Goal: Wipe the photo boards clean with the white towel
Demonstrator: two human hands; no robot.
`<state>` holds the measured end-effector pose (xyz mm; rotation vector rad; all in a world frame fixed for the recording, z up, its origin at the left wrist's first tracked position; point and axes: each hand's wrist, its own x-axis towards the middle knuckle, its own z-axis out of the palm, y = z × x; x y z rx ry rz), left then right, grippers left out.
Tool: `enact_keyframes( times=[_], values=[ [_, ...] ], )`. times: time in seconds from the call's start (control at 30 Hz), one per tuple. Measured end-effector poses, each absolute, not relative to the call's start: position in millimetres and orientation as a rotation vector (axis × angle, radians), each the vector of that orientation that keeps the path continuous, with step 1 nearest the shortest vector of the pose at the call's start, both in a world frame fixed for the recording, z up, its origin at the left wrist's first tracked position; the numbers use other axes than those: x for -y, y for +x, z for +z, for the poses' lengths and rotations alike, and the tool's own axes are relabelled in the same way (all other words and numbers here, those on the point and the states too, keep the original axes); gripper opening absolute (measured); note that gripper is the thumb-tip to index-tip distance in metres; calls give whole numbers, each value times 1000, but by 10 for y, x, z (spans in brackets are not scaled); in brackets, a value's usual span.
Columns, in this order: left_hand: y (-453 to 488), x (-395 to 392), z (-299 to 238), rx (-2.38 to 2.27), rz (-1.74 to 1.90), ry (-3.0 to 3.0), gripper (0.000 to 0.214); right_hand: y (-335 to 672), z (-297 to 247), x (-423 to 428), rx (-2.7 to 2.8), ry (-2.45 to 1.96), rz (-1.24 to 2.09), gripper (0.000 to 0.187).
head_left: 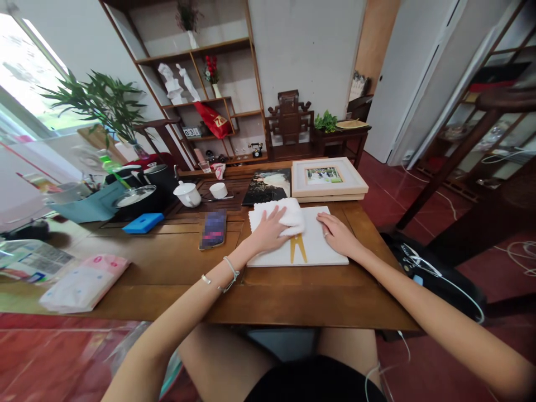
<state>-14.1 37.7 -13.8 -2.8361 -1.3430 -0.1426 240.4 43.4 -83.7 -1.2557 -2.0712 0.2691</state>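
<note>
A white board [318, 251] lies flat on the wooden table in front of me, with a gold-yellow shape [298, 249] like an upside-down V on it. My left hand [270, 230] presses on a bunched white cloth [295, 215] over the board's left part. The cloth bulges out between its fingers and thumb and covers the area above the gold shape. My right hand [336, 234] rests on the board's right side, fingers stretched out and holding nothing, steadying against the edge.
Behind the board are a framed photo [355, 181] and a dark picture album [256, 190]. To the left stand a phone [213, 230], a blue block [143, 223], a white lidded cup [187, 195] and a tissue pack [86, 282]. The table's front edge [310, 322] is near my lap.
</note>
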Motion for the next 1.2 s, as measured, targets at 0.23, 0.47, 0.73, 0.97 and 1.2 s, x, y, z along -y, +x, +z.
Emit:
enact_keyframes(
  times=[0.23, 0.47, 0.73, 0.97, 1.2],
  values=[
    [-71, 86, -103, 1195, -49, -2908, 39, 2397, -846, -441, 2064, -1251, 270, 43],
    [-74, 679, -89, 966, 12, -2995, 43, 2397, -835, -441, 2065, -1265, 281, 42],
    [-256, -218, -111, 1323, -134, -2867, 43, 2405, -844, -444, 2069, -1271, 275, 43],
    [-290, -447, -194, 1378, -144, -2762, 43, 2405, -844, -451, 2061, -1255, 289, 43],
    [-260, 270, 4, 1201, -31, -2847, 36, 2401, -843, -446, 2060, -1258, 304, 42]
  ],
)
